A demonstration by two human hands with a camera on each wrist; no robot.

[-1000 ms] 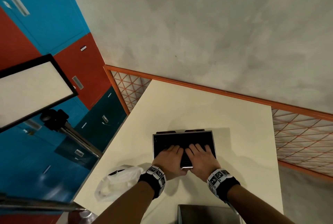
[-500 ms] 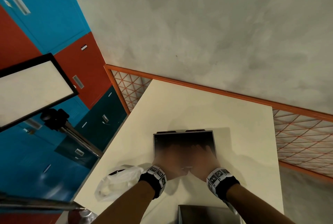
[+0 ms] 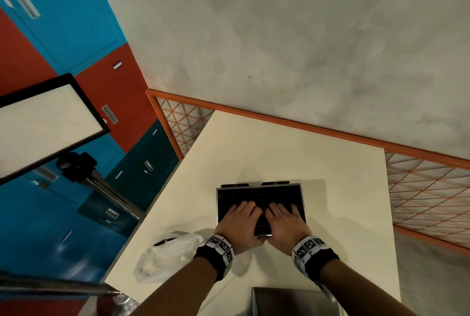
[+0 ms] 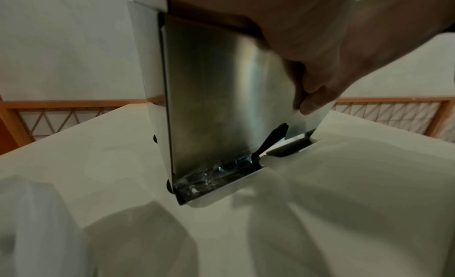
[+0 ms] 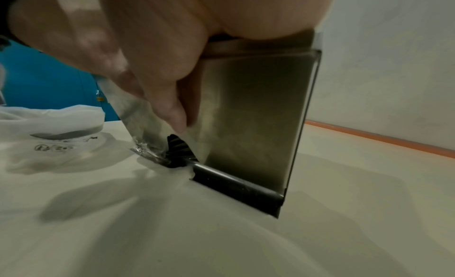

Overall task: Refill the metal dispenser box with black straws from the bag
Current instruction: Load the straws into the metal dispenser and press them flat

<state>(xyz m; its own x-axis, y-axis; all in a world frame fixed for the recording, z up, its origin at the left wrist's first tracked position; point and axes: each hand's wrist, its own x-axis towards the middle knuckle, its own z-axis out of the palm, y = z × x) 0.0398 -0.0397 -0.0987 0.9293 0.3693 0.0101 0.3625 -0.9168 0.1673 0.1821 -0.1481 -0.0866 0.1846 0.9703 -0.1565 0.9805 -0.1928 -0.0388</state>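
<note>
From the head camera we see one metal dispenser box (image 3: 259,189) standing on the cream table (image 3: 292,150), its open top dark with black straws (image 3: 229,203). Our two hands lie side by side over that opening: the left hand (image 3: 239,224) and the right hand (image 3: 284,224) both have their fingers spread flat on the straws, palms over the near rim. One white plastic bag (image 3: 162,254) lies crumpled just left of our left wrist, and one grey metal lid (image 3: 292,300) sits at the near table edge.

From the left wrist we see our thumb (image 4: 317,100) pressed against the box's steel front wall (image 4: 209,98), with straws showing in the bottom tray (image 4: 216,174).

From the right wrist, one thumb (image 5: 169,106) rests on the same wall above the slot; the bag (image 5: 49,117) lies beyond.
</note>
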